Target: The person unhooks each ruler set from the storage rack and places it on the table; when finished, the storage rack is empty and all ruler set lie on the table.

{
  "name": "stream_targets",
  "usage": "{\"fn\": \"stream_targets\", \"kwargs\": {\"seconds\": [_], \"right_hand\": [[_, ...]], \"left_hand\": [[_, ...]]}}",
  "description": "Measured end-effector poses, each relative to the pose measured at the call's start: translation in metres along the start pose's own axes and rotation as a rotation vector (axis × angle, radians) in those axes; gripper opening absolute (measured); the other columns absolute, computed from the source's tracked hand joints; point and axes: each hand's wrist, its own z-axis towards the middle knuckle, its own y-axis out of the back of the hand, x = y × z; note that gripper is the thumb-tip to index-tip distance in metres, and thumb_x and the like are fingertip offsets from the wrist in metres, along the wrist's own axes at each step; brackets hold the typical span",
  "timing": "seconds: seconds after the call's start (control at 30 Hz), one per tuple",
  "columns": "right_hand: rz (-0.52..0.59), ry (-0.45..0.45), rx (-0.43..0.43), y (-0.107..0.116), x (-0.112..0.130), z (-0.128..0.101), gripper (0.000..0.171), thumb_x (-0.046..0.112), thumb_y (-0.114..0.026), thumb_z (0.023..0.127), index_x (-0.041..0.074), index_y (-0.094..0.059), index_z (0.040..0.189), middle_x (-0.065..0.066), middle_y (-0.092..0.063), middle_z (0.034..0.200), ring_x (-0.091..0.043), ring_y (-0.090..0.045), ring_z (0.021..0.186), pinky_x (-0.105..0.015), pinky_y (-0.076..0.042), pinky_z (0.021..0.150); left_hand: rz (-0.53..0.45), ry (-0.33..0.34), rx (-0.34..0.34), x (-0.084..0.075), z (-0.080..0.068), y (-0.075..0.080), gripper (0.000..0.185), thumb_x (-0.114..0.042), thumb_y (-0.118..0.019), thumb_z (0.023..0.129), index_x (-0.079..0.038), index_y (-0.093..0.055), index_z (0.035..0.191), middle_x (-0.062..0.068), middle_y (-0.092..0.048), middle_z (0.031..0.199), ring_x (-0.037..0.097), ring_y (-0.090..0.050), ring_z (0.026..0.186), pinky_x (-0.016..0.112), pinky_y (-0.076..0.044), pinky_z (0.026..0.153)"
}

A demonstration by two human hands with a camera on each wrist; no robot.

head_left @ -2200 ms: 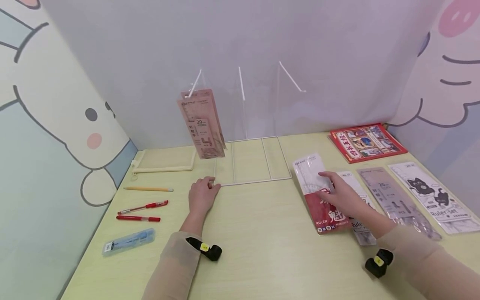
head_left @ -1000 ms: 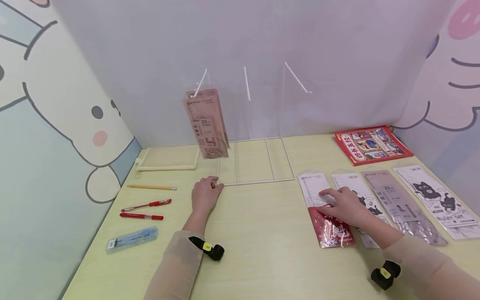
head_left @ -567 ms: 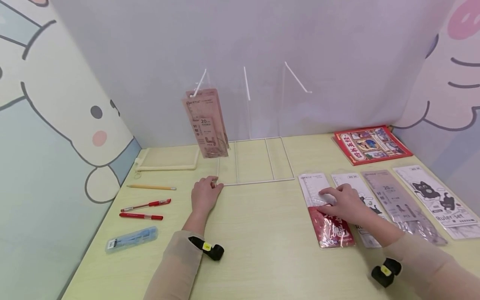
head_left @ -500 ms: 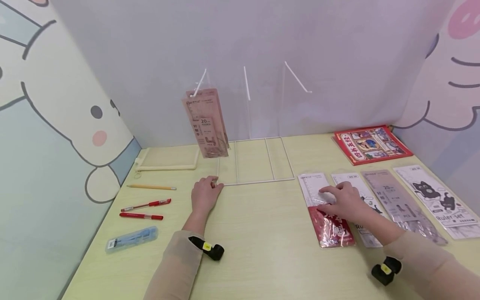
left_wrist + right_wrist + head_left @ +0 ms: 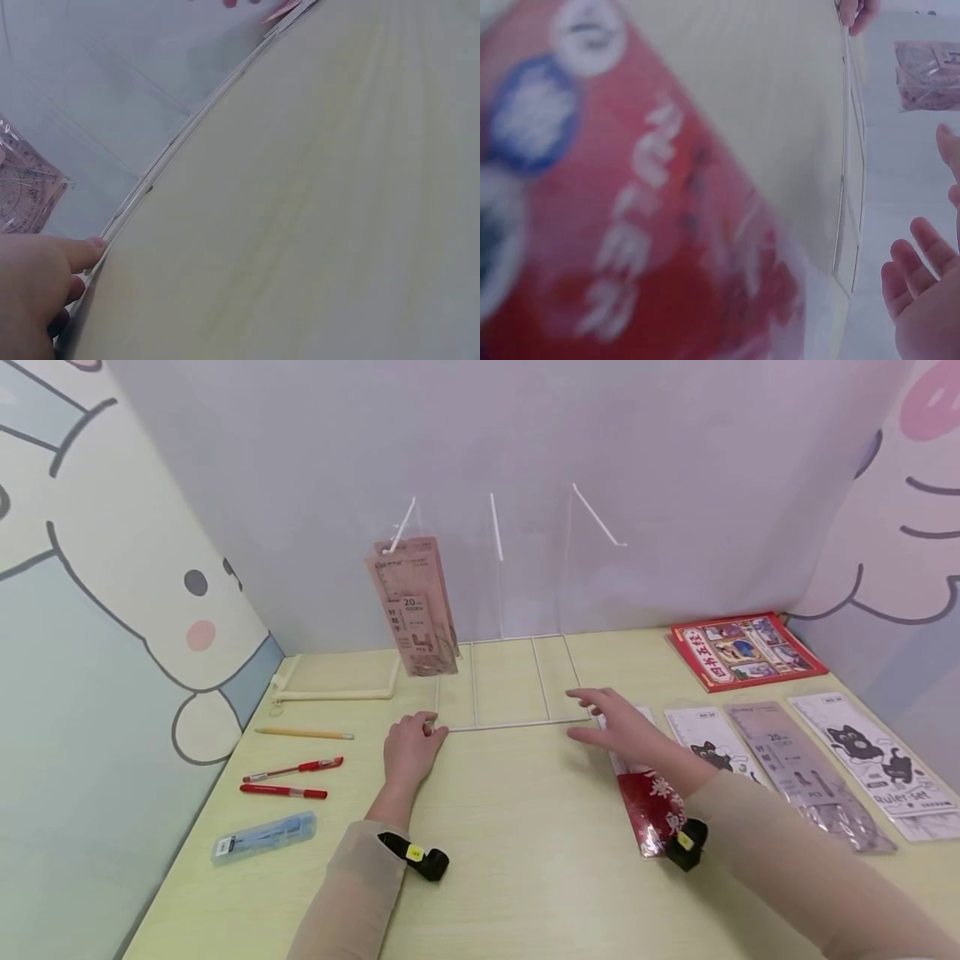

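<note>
My left hand (image 5: pixel 408 747) pinches the front left corner of a white wire display rack (image 5: pixel 510 724); the left wrist view shows the thumb against the wire. My right hand (image 5: pixel 626 727), holding nothing, hovers with spread fingers by the rack's front right corner. Beneath its forearm lies a red-and-white ruler set pack (image 5: pixel 647 806), partly covered by that arm; its red end (image 5: pixel 645 247) fills much of the right wrist view, blurred. Pinkish ruler set packs (image 5: pixel 412 614) hang from the rack's left hook. The middle hook (image 5: pixel 497 527) and right hook (image 5: pixel 600 516) carry nothing.
Rightward lie a cat ruler set (image 5: pixel 708 735), a greyish ruler pack (image 5: pixel 798 768) and another cat ruler set (image 5: pixel 873 764). Behind them is a red book (image 5: pixel 746 650). At left lie a mesh pouch (image 5: pixel 333 696), pencil (image 5: pixel 303 733), red pens (image 5: pixel 283 791) and blue case (image 5: pixel 264 837).
The right hand set the red-and-white ruler pack down beside the other packs, let go, and moved left and away toward the rack's corner. The left hand stays on the rack.
</note>
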Motion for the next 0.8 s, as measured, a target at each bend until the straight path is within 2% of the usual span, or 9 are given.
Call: {"fn": "stream_targets", "kwargs": {"seconds": [0.17,0.33,0.47,0.63,0.8], "right_hand": [[0.027,0.106,-0.015,-0.016,0.024,0.041,0.068,0.034,-0.069,0.085,0.011,-0.04,0.142,-0.019,-0.049,0.128,-0.035,-0.048,0.114,-0.05,-0.042,0.089],[0.047,0.205,-0.033,-0.033,0.057,0.084,0.066,0.031,-0.069,0.086,0.013,-0.039,0.142,-0.014,-0.045,0.135,-0.034,-0.047,0.118,-0.047,-0.04,0.094],[0.017,0.205,-0.047,-0.042,0.082,0.108,0.067,0.035,-0.069,0.085,0.019,-0.039,0.143,-0.007,-0.041,0.139,-0.028,-0.046,0.12,-0.043,-0.04,0.095],[-0.001,0.201,-0.066,-0.047,0.106,0.125,0.068,0.037,-0.07,0.083,0.025,-0.039,0.143,-0.006,-0.036,0.143,-0.025,-0.04,0.126,-0.046,-0.038,0.097],[-0.011,0.214,-0.07,-0.05,0.122,0.139,0.069,0.036,-0.072,0.082,0.024,-0.04,0.142,-0.005,-0.029,0.148,-0.024,-0.032,0.133,-0.046,-0.033,0.101]], "left_hand": [[0.001,-0.007,-0.007,0.0,0.0,0.002,0.036,-0.035,-0.063,0.088,-0.012,-0.065,0.115,0.0,-0.053,0.081,0.027,-0.049,0.084,0.04,-0.037,0.073],[-0.002,0.001,-0.001,0.002,0.0,0.004,0.036,-0.035,-0.063,0.088,-0.012,-0.064,0.116,0.0,-0.053,0.081,0.026,-0.049,0.084,0.039,-0.037,0.073],[0.002,0.005,0.023,0.002,0.001,0.004,0.038,-0.037,-0.061,0.089,-0.012,-0.064,0.118,0.001,-0.053,0.083,0.026,-0.048,0.084,0.039,-0.036,0.074],[0.011,-0.014,0.009,0.0,0.001,0.002,0.037,-0.036,-0.062,0.089,-0.012,-0.065,0.116,0.001,-0.054,0.081,0.026,-0.049,0.083,0.039,-0.037,0.073],[0.019,-0.025,0.013,0.001,0.002,0.002,0.037,-0.036,-0.062,0.088,-0.012,-0.065,0.116,0.001,-0.055,0.082,0.027,-0.05,0.084,0.04,-0.038,0.072]]}}
